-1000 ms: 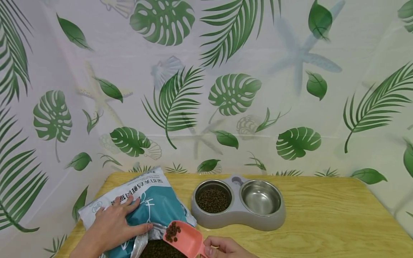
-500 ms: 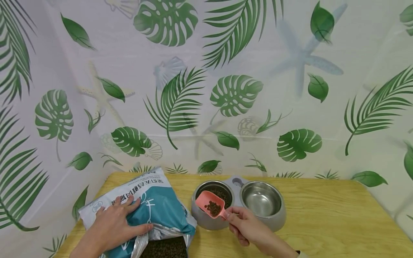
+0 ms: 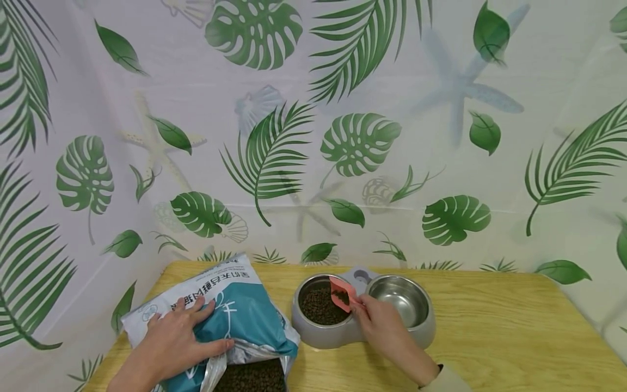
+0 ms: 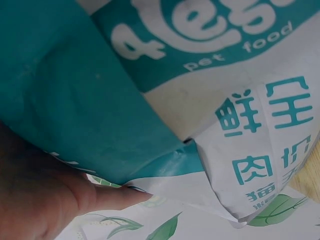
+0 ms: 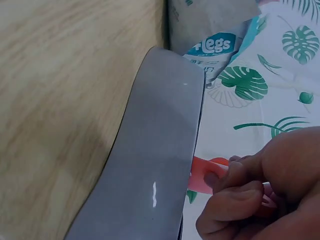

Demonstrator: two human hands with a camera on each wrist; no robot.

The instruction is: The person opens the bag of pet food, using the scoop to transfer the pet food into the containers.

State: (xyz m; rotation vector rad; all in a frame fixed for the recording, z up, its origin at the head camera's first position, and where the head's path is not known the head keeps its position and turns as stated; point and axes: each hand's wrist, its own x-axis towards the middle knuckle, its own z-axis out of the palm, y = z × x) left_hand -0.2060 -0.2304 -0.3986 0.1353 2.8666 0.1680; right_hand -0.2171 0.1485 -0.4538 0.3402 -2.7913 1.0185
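My right hand grips the handle of a pink scoop, which is tipped on its side over the left bowl. Some brown kibble still clings in the scoop. That left steel bowl holds a layer of kibble; both bowls sit in a grey double stand. Fingers spread, my left hand rests on a teal and white pet food bag lying on its side. Kibble shows in the bag's open mouth. In the left wrist view, part of the left hand is hidden.
The right steel bowl has no kibble visible in it, and my right forearm crosses in front of it. A wood-grain table extends to the right. Leaf-patterned sheeting stands behind and to the left of the table.
From the bag's mouth, my right hand has carried the scoop with kibble up and right to the left bowl, then tilted it there. My left hand has stayed on the bag.
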